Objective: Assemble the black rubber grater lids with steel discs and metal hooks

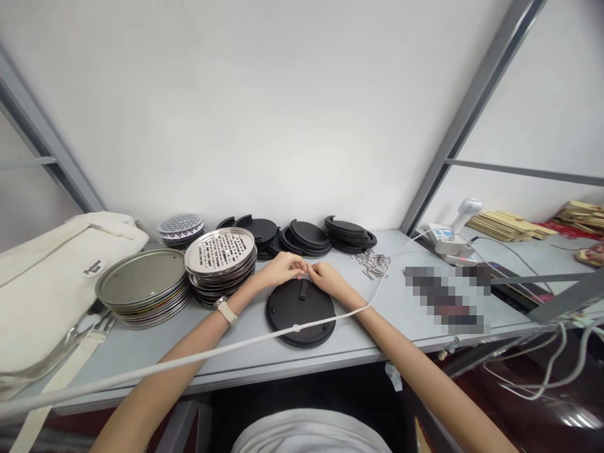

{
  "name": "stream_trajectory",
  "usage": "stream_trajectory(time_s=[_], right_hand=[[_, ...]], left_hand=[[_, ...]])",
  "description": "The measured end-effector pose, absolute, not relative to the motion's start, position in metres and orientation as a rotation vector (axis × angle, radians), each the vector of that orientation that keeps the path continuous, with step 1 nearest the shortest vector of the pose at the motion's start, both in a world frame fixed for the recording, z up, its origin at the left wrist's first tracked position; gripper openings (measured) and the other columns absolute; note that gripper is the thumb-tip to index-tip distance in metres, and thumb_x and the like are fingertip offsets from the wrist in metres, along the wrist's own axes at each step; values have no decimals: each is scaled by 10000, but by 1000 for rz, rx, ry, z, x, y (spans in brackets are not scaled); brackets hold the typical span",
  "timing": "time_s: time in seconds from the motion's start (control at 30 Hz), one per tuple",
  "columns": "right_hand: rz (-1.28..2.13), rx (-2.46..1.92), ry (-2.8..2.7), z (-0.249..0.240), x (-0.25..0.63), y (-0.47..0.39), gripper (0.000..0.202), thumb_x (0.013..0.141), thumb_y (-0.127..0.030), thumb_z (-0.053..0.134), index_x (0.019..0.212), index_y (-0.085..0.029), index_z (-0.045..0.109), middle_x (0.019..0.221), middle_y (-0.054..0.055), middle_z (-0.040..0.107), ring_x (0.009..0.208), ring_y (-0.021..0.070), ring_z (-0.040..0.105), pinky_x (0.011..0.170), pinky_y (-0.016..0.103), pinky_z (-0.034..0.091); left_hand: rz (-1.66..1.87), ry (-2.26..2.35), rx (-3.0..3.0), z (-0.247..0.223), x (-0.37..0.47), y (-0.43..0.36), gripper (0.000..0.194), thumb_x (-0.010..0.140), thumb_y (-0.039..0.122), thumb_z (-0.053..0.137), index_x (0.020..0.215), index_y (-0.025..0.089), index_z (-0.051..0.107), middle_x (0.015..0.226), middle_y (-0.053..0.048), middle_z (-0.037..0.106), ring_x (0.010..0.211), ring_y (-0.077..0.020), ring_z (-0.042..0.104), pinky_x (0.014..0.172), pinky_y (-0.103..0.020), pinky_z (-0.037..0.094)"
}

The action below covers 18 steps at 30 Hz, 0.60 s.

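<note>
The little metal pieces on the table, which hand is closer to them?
Right. The right hand is just left of the metal pieces; the left hand is farther left, beyond the right hand.

black disc: round, matte, short strip near far edge; lies flat on grey table before me.
metal piece: small, silvery, mostly hidden; i pinch it at disc's far edge.
</note>
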State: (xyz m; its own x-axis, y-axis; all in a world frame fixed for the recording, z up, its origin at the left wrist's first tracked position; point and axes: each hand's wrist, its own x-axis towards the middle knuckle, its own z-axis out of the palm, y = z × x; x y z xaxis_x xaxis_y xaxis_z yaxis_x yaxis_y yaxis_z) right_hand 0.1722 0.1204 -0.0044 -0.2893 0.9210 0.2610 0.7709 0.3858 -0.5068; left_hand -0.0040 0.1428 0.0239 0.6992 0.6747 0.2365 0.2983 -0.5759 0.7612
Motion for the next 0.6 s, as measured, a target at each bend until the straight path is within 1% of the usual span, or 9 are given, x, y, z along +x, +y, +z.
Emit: stream_trajectory(time_s=[0.17,0.47,0.6], right_hand=[[338,-1486,-2151,-3,173,120,446,917,-318,350,561,-145,557,504,17,544,479,94,353,516,240,238],[272,-1567,-2147,0,175,121,451,941,-336,332,657,-130,616,589,55,619,519,106,451,541,225,277],[243,-1571,-2148,2,176,119,466,957,-364,303,707,-140,627,667,83,654,572,121,526,571,226,296]], left_hand=[[673,728,2241,25,-5,142,142,793,173,548,856,111,659,813,-67,689,722,-146,643,665,-229,491],[654,705,2283,29,-4,139,135,791,128,525,837,119,651,769,-46,669,713,-139,623,685,-227,473],[657,671,2257,30,-4,139,129,792,160,547,831,113,661,772,-53,677,714,-149,630,691,-235,476]])
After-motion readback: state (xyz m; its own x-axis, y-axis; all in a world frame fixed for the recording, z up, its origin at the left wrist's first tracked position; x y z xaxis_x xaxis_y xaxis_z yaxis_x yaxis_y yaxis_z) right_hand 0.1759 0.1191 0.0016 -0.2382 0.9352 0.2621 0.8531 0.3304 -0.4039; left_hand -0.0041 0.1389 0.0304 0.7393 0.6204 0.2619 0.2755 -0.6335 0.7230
